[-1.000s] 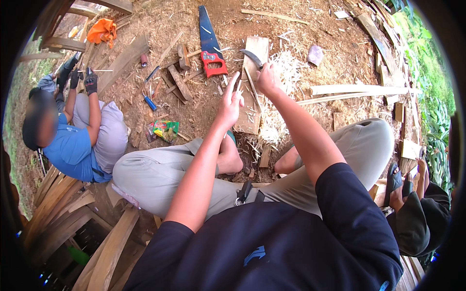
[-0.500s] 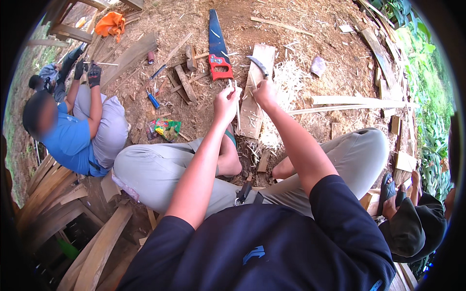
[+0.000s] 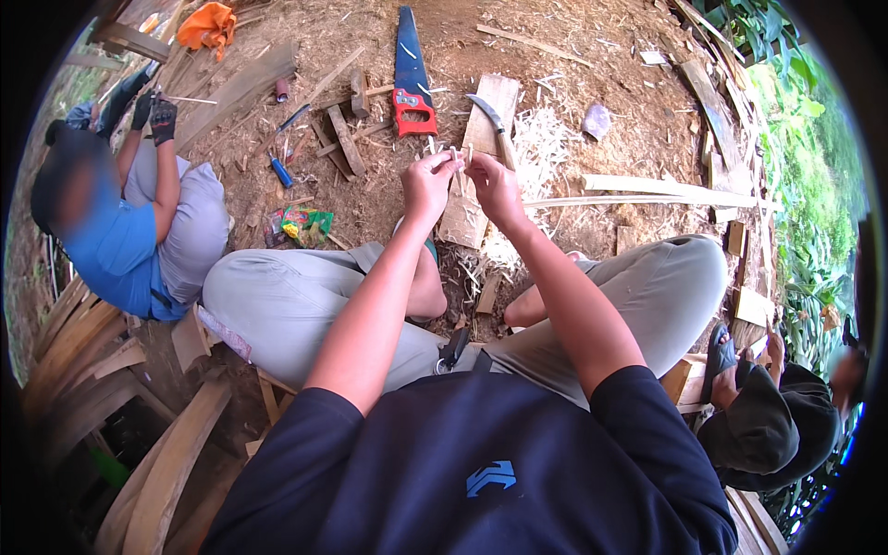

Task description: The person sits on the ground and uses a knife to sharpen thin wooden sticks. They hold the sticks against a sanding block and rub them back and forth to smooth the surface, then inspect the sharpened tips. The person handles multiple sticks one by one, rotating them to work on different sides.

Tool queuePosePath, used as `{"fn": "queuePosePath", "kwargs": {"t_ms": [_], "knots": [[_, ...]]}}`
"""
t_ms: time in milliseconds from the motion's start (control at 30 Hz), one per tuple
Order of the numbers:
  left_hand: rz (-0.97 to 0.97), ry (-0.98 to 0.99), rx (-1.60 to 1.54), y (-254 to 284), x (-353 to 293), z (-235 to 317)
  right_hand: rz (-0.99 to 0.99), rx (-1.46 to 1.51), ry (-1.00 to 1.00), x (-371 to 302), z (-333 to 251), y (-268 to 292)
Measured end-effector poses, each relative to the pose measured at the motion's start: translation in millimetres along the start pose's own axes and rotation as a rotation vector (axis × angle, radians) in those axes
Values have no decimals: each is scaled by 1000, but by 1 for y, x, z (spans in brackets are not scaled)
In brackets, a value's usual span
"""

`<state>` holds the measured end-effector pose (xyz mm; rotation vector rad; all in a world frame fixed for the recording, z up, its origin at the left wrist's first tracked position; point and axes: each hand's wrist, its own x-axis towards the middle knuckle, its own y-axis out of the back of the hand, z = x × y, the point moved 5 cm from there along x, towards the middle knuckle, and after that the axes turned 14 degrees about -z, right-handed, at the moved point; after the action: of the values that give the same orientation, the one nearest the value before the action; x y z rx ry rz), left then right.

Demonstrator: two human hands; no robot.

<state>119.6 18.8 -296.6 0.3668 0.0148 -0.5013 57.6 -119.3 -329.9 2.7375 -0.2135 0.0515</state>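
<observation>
My left hand (image 3: 427, 192) is closed in a pinch around a thin pale wooden stick (image 3: 453, 155). Close beside it, my right hand (image 3: 496, 196) pinches at a thin pale sliver too; whether both hold one piece or two I cannot tell. A knife (image 3: 487, 111) with a curved blade and wooden handle lies over a plank (image 3: 464, 224), its handle end against my right hand; whether any fingers touch it is hidden. Just beyond my left hand is a handsaw (image 3: 414, 111) with a red handle and dark blade.
Wood shavings (image 3: 541, 153) lie right of the plank. Long pale strips (image 3: 638, 187), wood offcuts (image 3: 347, 148), a blue-handled tool (image 3: 287, 169) and a colourful packet (image 3: 305, 225) surround me. One person (image 3: 120, 222) in blue sits at left; another (image 3: 763, 421) is at lower right.
My right hand has shifted left, off the knife's handle, which now shows beside it. Its fingertips have come together with my left hand's at the stick. The whole view has tilted slightly.
</observation>
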Motion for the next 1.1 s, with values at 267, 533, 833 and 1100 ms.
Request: {"fn": "queuePosePath", "kwargs": {"t_ms": [267, 533, 833, 1100], "knots": [[-5, 18, 31, 7, -15, -1, -78, -109, 31, -13, -19, -8], [-82, 55, -85, -2, -24, 2, -143, -21, -3, -20, -14, 1], [-192, 150, -138, -6, -27, 9, -105, -71, 15, -34, -22, 2], [-181, 169, -156, -2, -32, 12, -53, -122, 96, -38, -19, -4]]}}
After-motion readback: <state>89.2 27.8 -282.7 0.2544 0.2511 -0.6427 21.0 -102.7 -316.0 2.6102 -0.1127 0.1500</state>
